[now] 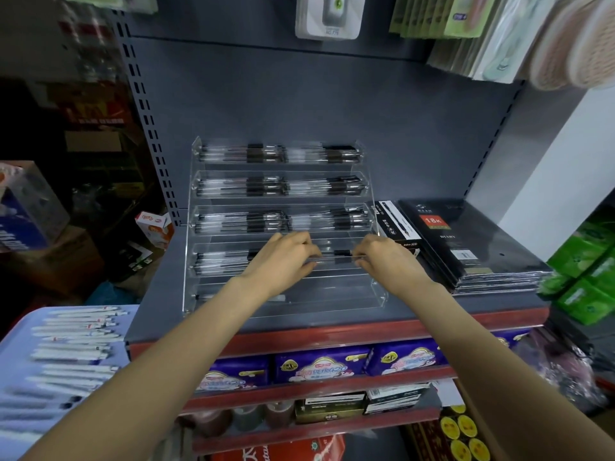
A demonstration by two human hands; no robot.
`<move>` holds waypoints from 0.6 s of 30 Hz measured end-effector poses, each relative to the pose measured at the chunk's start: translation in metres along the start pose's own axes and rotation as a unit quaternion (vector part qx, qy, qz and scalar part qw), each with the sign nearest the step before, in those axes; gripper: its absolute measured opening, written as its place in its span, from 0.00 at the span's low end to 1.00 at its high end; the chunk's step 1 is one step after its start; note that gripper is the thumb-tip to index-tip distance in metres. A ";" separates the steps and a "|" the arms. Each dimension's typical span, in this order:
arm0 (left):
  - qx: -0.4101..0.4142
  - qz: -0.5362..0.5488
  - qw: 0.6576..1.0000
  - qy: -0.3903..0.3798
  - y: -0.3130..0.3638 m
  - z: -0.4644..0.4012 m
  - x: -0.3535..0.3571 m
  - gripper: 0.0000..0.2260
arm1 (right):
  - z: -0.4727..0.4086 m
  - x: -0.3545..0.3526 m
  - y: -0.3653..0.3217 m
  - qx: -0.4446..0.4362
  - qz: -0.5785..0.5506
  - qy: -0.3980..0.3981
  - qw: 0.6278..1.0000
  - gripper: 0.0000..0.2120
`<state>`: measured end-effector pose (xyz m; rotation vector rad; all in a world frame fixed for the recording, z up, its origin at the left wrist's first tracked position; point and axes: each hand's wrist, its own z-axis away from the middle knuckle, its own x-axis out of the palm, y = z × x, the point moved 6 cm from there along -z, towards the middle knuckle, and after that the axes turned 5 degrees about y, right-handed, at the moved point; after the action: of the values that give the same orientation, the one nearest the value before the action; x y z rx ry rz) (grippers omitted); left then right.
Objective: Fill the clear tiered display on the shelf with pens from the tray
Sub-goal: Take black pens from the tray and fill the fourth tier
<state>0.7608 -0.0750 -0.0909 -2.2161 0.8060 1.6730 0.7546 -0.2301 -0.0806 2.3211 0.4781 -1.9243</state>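
Display [283,227] sits on the shelf [332,314]: its top three tiers hold pens, the fourth is half-filled, the lowest nearly bare. Both hands, left [283,261] and right [386,257], pinch one pen [336,256] over the fourth tier; more lie on the tray [20,331] left of it.

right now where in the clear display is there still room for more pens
The right half of the fourth tier, where both hands hold a pen, is mostly bare. The bottom tier is nearly bare, bordered by the display's front wall. The top three tiers are crowded across their width, as is the fourth tier's left half.
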 end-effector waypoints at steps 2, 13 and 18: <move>-0.006 -0.006 1.000 -0.005 -0.002 0.002 0.002 0.15 | -0.001 0.003 0.002 0.009 -0.007 0.000 1.000 0.09; -0.043 0.077 0.993 0.073 -0.006 0.028 -0.022 0.14 | 0.011 -0.010 -0.040 0.002 -0.129 0.084 0.988 0.13; -0.101 0.163 0.971 0.144 -0.044 0.100 -0.056 0.10 | 0.020 -0.005 -0.126 -0.020 -0.218 0.091 0.972 0.11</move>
<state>0.6950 0.0273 -0.0744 -2.6276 1.1745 1.6554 0.6979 -0.1173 -0.0639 2.5421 1.1161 -1.8358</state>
